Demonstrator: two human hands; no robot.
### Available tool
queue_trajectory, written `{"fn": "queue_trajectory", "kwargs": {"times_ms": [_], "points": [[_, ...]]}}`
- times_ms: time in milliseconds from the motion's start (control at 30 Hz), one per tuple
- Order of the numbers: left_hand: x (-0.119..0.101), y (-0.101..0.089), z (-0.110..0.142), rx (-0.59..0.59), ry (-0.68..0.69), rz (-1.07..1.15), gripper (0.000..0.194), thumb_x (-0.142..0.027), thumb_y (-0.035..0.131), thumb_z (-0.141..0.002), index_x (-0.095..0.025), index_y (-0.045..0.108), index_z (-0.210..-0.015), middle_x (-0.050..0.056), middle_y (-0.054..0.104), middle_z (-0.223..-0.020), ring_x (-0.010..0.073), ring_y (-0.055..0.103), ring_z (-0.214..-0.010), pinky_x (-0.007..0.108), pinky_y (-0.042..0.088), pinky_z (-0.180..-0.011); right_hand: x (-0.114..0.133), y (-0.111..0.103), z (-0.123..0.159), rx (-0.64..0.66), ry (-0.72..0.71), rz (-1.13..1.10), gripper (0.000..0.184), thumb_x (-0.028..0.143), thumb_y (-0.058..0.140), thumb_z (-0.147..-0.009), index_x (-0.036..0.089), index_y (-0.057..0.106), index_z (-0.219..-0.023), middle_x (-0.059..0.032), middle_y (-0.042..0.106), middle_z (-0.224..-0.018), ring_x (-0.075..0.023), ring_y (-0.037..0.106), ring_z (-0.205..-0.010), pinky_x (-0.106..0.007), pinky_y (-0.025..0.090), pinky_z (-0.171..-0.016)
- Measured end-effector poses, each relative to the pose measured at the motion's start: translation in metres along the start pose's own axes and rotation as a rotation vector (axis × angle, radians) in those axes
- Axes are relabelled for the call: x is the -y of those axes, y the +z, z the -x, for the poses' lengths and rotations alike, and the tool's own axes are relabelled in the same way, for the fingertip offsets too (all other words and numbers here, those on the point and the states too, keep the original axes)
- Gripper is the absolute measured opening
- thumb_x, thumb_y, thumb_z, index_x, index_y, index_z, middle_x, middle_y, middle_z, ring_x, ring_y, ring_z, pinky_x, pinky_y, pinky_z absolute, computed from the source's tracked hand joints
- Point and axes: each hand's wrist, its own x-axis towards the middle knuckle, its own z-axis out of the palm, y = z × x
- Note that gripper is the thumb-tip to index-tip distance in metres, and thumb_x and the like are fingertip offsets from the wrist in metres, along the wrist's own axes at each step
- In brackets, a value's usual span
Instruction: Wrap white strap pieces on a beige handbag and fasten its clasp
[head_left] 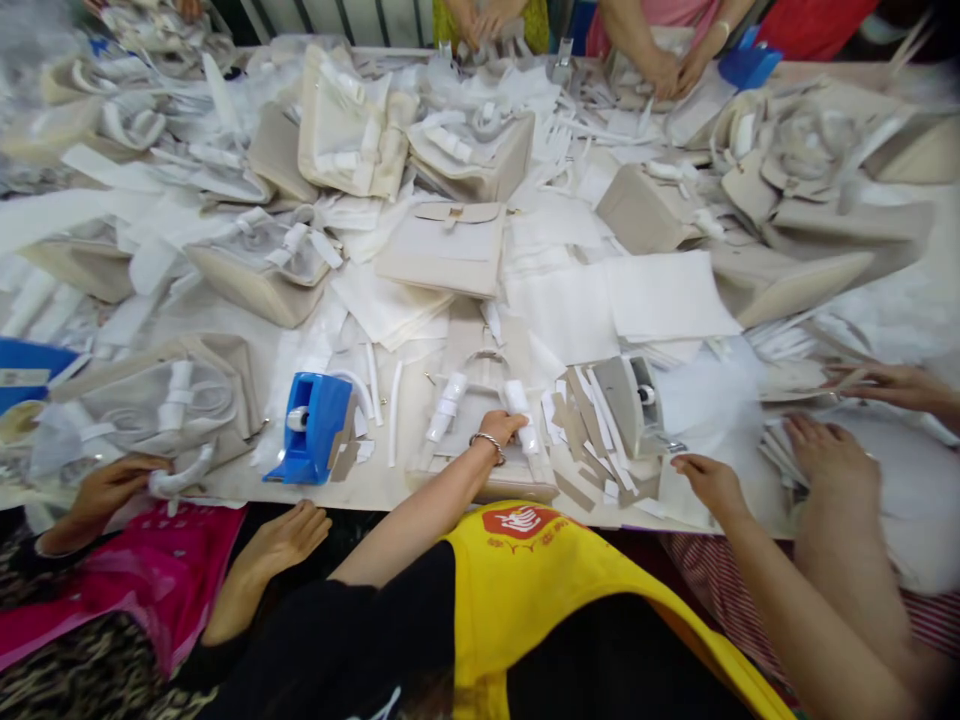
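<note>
The bag [480, 398] lies beneath the left hand [502, 428] (holding its white wrap [528, 440]), right hand [712, 484] pinched

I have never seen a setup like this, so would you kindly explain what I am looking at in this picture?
There is no machine here: a person in a yellow apron works with bare hands, and the picture comes from a camera worn on their head, looking forward and down. Their left hand is at a white-wrapped piece on a pale bag. Their right hand is by the tip of a grey tape dispenser; whether it grips tape is too small to tell. The table also bears a blue tape dispenser, white sheets and other pale bags. The remaining hands belong to co-workers.
</note>
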Motion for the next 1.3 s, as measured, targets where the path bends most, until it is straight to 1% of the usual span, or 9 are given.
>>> {"fn": "queue_trajectory", "kwargs": {"times_ms": [167,267,333,400,533,633,800,933,1300], "points": [[-0.003,0.001,0.002,0.017,0.006,0.018,0.017,-0.021,0.061,-0.054,-0.013,0.046,-0.051,-0.004,0.044,-0.041,0.007,0.042,-0.037,0.02,0.033,-0.039,-0.007,0.005,0.016,-0.055,0.065,0.245,0.025,0.028,0.041,-0.072,0.019,0.064,-0.078,-0.0119,0.062,-0.09,-0.0277,0.055,-0.083,-0.037,0.039,-0.071],[-0.004,0.002,0.005,0.005,0.005,0.009,0.018,-0.021,0.061,-0.054,-0.013,0.045,-0.05,-0.004,0.043,-0.04,0.0072,0.041,-0.037,0.02,0.033,-0.038,0.014,-0.004,0.034,0.085,0.024,0.064,0.021,0.03,0.045,-0.07,0.02,0.064,-0.073,-0.0097,0.064,-0.078,-0.0263,0.056,-0.076,-0.036,0.041,-0.067],[-0.004,0.003,0.005,-0.005,0.008,0.0,0.018,-0.02,0.061,-0.054,-0.014,0.045,-0.049,-0.004,0.042,-0.039,0.0071,0.04,-0.037,0.02,0.032,-0.037,0.053,-0.012,0.044,0.241,-0.098,-0.154,0.021,0.035,0.048,-0.069,0.02,0.063,-0.071,-0.0076,0.064,-0.073,-0.0242,0.055,-0.073,-0.034,0.042,-0.065],[-0.003,0.003,0.004,-0.012,0.009,-0.007,0.018,-0.02,0.061,-0.054,-0.014,0.045,-0.05,-0.005,0.041,-0.039,0.007,0.04,-0.037,0.02,0.031,-0.037,0.107,-0.02,0.05,0.359,-0.296,-0.301,0.024,0.04,0.051,-0.069,0.02,0.063,-0.074,-0.006,0.063,-0.078,-0.0223,0.055,-0.076,-0.031,0.042,-0.068],[-0.002,0.002,0.002,-0.005,0.008,-0.022,0.017,-0.021,0.06,-0.054,-0.014,0.045,-0.051,-0.005,0.041,-0.039,0.0069,0.039,-0.037,0.021,0.031,-0.038,0.212,-0.023,0.037,0.512,-0.749,-0.347,0.027,0.038,0.046,-0.074,0.017,0.062,-0.077,-0.0053,0.061,-0.077,-0.0172,0.053,-0.075,-0.026,0.04,-0.07],[-0.002,0.002,0.003,0.012,0.01,-0.039,0.017,-0.022,0.061,-0.055,-0.013,0.046,-0.052,-0.004,0.043,-0.04,0.007,0.039,-0.037,0.021,0.031,-0.038,0.253,-0.01,0.017,0.548,-0.903,-0.293,0.026,0.035,0.045,-0.075,0.015,0.062,-0.077,-0.0043,0.059,-0.072,-0.0149,0.051,-0.07,-0.025,0.038,-0.067],[-0.006,0.002,0.007,0.033,0.015,-0.032,0.02,-0.025,0.064,-0.053,-0.012,0.048,-0.054,-0.004,0.045,-0.042,0.0072,0.04,-0.039,0.021,0.032,-0.04,0.263,0.014,-0.003,0.657,-0.816,-0.328,0.028,0.038,0.049,-0.071,0.012,0.06,-0.071,0.001,0.05,-0.057,-0.0102,0.042,-0.055,-0.022,0.033,-0.053],[-0.007,0.001,0.01,0.056,0.028,-0.027,0.026,-0.03,0.068,-0.049,-0.012,0.05,-0.055,-0.003,0.046,-0.044,0.0072,0.041,-0.041,0.021,0.032,-0.04,0.261,0.024,-0.003,0.724,-0.732,-0.375,0.029,0.039,0.051,-0.069,0.011,0.06,-0.068,0.0029,0.044,-0.053,-0.0088,0.038,-0.053,-0.021,0.029,-0.05],[-0.005,-0.001,0.005,0.019,0.097,-0.274,0.024,-0.031,0.066,-0.051,-0.013,0.049,-0.053,-0.004,0.045,-0.043,0.0074,0.04,-0.044,0.02,0.028,-0.041,0.27,0.028,-0.011,0.679,-0.639,-0.104,0.024,0.036,0.052,-0.063,0.014,0.061,-0.06,0.0019,0.052,-0.05,-0.0089,0.042,-0.049,-0.02,0.029,-0.046]]}}
